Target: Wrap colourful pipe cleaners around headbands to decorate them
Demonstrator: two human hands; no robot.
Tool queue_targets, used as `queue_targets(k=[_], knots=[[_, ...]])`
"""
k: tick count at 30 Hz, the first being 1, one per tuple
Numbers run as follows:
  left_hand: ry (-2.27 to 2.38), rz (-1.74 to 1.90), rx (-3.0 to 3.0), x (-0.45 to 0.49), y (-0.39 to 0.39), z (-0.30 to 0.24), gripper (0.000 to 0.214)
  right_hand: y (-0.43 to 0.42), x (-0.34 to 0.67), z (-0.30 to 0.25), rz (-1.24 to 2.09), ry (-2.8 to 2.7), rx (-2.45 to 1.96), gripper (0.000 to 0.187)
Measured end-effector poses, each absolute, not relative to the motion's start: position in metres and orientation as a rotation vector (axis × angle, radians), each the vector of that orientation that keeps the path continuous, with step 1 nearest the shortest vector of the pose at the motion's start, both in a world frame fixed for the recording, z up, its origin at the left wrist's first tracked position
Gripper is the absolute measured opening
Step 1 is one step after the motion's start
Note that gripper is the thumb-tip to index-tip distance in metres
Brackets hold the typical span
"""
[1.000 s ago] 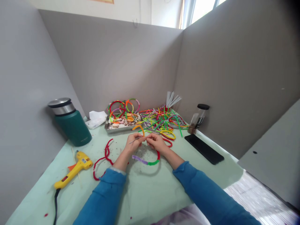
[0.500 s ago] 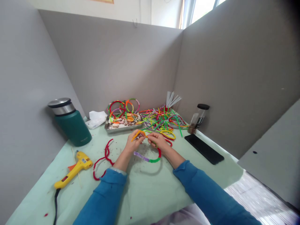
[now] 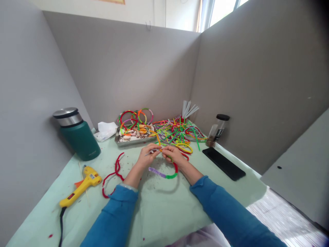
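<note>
My left hand (image 3: 148, 156) and my right hand (image 3: 173, 154) meet above the middle of the table, fingers pinched together. Between them is an orange pipe cleaner (image 3: 158, 138), its free end pointing up and away from me. It meets a curved ring of pipe cleaner (image 3: 171, 176) wound in purple, green and red, which hangs below my right hand. A thin pale bare strip (image 3: 151, 151) sticks out across my left fingers. The exact point where the fingertips grip is partly hidden. Red pipe cleaners (image 3: 117, 171) lie left of my left wrist.
A metal tray (image 3: 136, 140) of shells with finished rings stands at the back, beside a heap of pipe cleaners (image 3: 177, 132). On the left are a green bottle (image 3: 81, 140) and a yellow glue gun (image 3: 81, 188). A black phone-like slab (image 3: 223, 164) and a jar (image 3: 218, 130) stand right.
The orange pipe cleaner has swung from lying over my left hand to pointing up and away. The ring has shifted slightly right; both hands stay close together.
</note>
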State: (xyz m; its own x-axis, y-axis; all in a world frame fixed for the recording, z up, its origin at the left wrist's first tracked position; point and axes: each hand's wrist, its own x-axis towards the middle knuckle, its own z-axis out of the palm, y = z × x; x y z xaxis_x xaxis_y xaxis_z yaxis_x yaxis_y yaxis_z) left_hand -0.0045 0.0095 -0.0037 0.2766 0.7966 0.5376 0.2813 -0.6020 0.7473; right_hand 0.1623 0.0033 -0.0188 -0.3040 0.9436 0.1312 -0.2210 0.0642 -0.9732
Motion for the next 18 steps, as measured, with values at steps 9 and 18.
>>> queue_targets(k=[9,18], knots=[[0.991,1.302,2.137,-0.0044,0.0099,-0.0035,0.016,0.003,0.1619,-0.0189,1.451,-1.331,-0.795,0.021],[1.075,1.315,2.187,-0.0059,0.0141,-0.0081,0.015,0.0055,0.1604,-0.0227,1.4,-1.315,-0.81,0.022]])
